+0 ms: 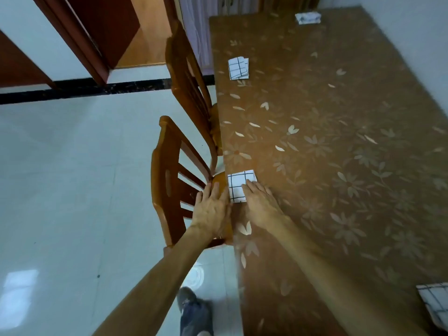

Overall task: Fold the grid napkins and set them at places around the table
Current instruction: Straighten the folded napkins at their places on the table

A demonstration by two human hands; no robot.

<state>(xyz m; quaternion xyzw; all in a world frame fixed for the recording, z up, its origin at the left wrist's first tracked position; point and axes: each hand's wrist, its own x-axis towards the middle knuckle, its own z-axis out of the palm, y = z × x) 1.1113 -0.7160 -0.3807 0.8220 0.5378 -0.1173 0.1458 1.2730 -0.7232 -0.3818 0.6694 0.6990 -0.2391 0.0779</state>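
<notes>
A folded white napkin with a black grid [238,184] lies at the table's left edge, in front of the near chair. My right hand [260,202] rests flat on its near right corner with straight fingers. My left hand [213,209] lies flat at the table edge, its fingertips touching the napkin's left side. A second folded grid napkin [238,68] sits farther along the same edge. A third one [307,18] is at the table's far end. A fourth grid napkin [435,301] shows at the near right, cut off by the frame.
The brown floral tablecloth covers the table [327,146]. Two wooden chairs [174,180] [189,76] are pushed up to its left side. Pale tiled floor [72,178] lies to the left, with a doorway [135,32] beyond. My foot [194,311] stands beside the table.
</notes>
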